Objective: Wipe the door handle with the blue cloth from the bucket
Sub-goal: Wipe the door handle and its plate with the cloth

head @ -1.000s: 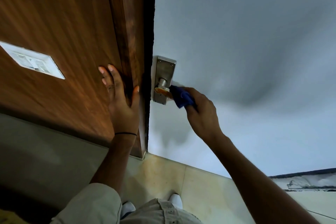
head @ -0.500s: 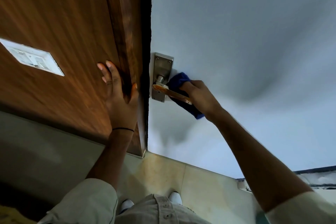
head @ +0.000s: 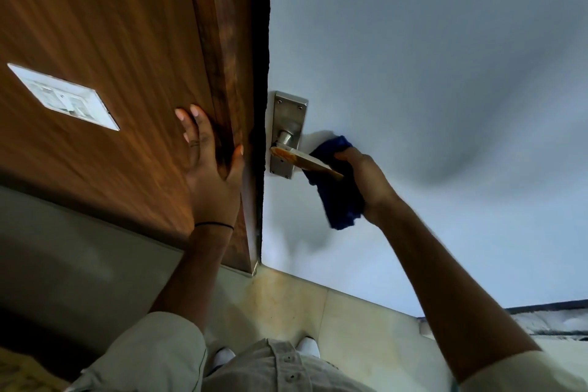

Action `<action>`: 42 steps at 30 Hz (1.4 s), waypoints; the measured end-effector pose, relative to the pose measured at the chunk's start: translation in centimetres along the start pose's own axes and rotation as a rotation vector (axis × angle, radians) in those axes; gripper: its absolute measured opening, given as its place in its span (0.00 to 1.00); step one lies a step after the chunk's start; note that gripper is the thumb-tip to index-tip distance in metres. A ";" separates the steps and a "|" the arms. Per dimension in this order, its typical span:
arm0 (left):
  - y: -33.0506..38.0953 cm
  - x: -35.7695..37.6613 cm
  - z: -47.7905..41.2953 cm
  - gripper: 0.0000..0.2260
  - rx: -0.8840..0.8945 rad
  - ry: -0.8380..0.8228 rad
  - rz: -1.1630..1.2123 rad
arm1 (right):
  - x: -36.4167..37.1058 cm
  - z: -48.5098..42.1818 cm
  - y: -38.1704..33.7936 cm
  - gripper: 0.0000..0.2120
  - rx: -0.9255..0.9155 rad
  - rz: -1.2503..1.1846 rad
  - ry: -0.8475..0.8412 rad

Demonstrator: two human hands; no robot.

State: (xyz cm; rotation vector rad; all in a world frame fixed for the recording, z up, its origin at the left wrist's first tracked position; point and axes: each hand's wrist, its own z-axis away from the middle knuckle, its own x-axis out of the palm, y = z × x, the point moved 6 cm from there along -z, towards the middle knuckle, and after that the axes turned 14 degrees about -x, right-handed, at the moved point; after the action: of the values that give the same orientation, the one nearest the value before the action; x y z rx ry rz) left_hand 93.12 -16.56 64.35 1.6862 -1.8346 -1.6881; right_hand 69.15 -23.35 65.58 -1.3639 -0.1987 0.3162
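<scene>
A metal lever door handle with a rusty tint juts from a steel backplate on the pale door face. My right hand grips the blue cloth and presses it against the far side of the lever's outer end; part of the cloth hangs down below the hand. My left hand lies flat, fingers spread, on the brown wooden frame left of the handle, with its thumb toward the door edge. No bucket is in view.
A white switch plate sits on the wood panel at the left. Beige floor tiles and my white shoes show below. A dark ledge runs at the lower right.
My right hand with the cloth slid from the handle's base by the backplate out along the lever and now wraps behind its outer end. The left hand stayed on the frame.
</scene>
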 end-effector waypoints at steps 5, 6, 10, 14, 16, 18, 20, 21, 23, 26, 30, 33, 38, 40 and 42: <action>0.5 -0.5 0.2 0.35 -0.007 0.000 0.012 | 1.1 1.2 2.5 0.21 0.157 -0.671 0.148; 0.7 -0.6 0.3 0.34 -0.010 -0.002 0.030 | 0.9 1.7 2.9 0.22 0.171 -0.769 0.177; 0.9 -0.7 0.4 0.35 -0.029 -0.013 0.079 | 0.2 3.6 4.6 0.20 0.141 -1.009 0.303; 1.3 -0.7 0.4 0.34 -0.017 -0.008 0.095 | 1.2 4.4 5.0 0.13 0.086 -0.990 0.325; 1.5 -0.6 0.3 0.34 -0.001 0.006 0.074 | 1.6 4.1 4.9 0.14 0.052 -0.925 0.330; 1.5 -0.6 0.3 0.34 -0.008 0.011 0.078 | 1.9 3.8 5.1 0.15 0.016 -0.870 0.313; 1.6 -0.6 0.6 0.34 -0.026 0.010 0.098 | 2.0 3.9 5.4 0.15 0.011 -0.858 0.282; 1.6 -0.6 0.7 0.34 -0.028 0.012 0.094 | 1.9 4.0 5.5 0.15 0.012 -0.869 0.266; 1.5 -0.5 0.8 0.34 -0.021 0.023 0.072 | 1.6 4.4 5.5 0.16 0.024 -0.913 0.229; 1.3 -0.2 0.6 0.35 -0.012 0.030 0.081 | 2.0 4.1 4.9 0.15 0.045 -0.892 0.175; 1.0 0.1 0.4 0.35 -0.016 0.019 0.109 | 4.4 2.6 4.5 0.22 0.075 -0.888 0.147; 1.4 0.1 0.4 0.35 -0.006 0.009 0.109 | 4.6 2.2 4.6 0.25 0.080 -0.926 0.145; 0.9 -0.2 0.5 0.35 -0.038 0.006 0.097 | 3.7 3.8 5.0 0.19 0.073 -0.929 0.123; 0.6 -0.3 0.4 0.35 -0.044 0.004 0.095 | 4.1 3.4 5.1 0.19 0.043 -0.912 0.138; 0.7 -0.3 0.3 0.35 -0.045 0.006 0.070 | 5.3 2.2 4.8 0.21 0.025 -0.908 0.120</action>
State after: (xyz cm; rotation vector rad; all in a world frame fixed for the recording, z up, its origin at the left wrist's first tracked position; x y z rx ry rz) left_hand 92.59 -16.34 64.89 1.5890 -1.8171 -1.6819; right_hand 72.88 -18.74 61.08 -1.1349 -0.6768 -0.5188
